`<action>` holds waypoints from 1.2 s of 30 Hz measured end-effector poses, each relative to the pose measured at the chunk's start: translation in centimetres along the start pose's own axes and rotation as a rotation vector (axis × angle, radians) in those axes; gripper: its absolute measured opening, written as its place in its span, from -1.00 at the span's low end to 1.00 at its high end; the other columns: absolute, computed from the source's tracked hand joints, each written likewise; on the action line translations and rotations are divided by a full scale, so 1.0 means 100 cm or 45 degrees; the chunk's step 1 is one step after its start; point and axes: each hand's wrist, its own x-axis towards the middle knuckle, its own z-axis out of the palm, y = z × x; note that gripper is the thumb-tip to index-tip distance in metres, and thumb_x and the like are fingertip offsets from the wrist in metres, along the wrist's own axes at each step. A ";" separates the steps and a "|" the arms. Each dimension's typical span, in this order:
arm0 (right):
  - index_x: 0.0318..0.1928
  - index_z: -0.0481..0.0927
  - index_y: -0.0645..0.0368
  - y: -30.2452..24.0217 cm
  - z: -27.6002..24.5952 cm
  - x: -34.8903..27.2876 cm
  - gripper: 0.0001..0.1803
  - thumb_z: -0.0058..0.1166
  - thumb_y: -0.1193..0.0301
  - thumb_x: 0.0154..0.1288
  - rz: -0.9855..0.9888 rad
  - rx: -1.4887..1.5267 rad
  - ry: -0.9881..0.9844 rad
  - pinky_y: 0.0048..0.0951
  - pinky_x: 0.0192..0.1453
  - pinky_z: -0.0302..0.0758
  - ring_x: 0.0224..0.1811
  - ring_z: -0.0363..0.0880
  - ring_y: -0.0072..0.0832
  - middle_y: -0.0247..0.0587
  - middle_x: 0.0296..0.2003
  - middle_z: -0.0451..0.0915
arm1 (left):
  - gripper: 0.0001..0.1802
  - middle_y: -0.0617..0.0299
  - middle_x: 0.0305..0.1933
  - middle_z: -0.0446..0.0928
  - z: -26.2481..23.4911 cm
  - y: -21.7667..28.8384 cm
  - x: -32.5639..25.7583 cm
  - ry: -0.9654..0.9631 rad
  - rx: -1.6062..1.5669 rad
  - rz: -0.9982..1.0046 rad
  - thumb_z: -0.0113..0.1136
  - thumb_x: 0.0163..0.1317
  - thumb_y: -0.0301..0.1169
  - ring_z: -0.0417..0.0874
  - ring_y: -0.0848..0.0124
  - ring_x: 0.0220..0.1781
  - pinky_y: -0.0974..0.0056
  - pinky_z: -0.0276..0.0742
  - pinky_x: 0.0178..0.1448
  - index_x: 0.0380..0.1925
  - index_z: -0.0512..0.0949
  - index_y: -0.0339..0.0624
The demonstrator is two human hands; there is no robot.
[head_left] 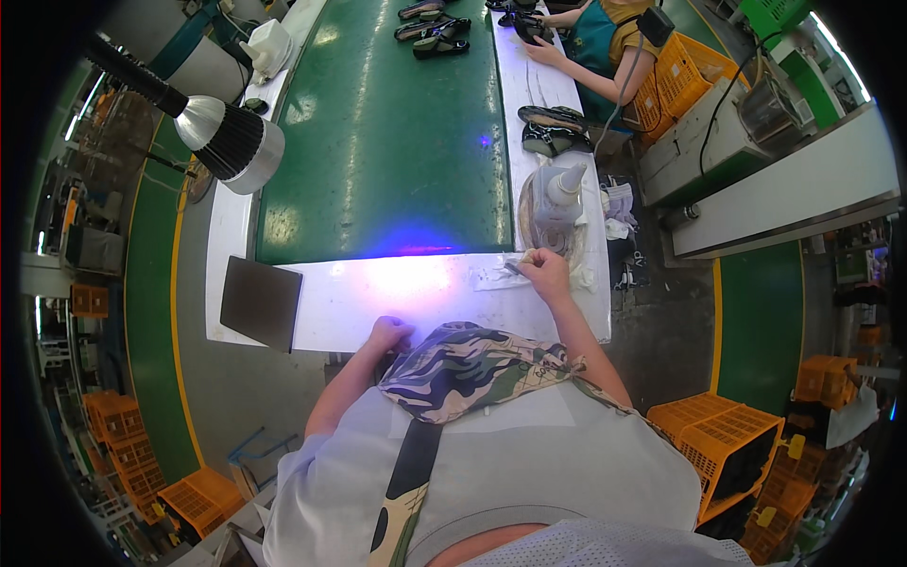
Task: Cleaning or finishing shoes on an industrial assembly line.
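My right hand [548, 275] is over the right end of the white table ledge [350, 312], its fingers pinched together at a small pale scrap or cloth. What exactly it grips is too small to make out. Just beyond it stands a translucent squeeze bottle [556, 200] with a white spout. My left hand [392, 334] rests at the near edge of the ledge with curled fingers, and anything inside them is hidden. Between the hands and the green belt [387, 142], a bluish-white light patch falls on the ledge.
A dark flat panel [262, 302] lies at the ledge's left, below a metal lamp [231, 142]. Sandals [553, 130] lie on the right rim, and more shoes [435, 33] lie farther along the belt. A co-worker [605, 57] handles a shoe at far right. Orange crates [718, 439] stand at lower right.
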 end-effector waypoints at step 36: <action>-0.39 0.68 0.22 0.002 0.004 0.002 -0.78 0.38 0.37 -0.03 -0.030 0.028 0.004 -0.44 -0.31 0.52 -0.49 0.59 -0.53 -0.26 -0.52 0.66 | -0.72 0.17 -0.62 0.59 -0.001 0.001 -0.001 -0.004 -0.004 -0.010 0.37 0.12 -0.28 0.54 0.41 -0.72 0.33 0.47 -0.61 -0.54 0.63 -0.31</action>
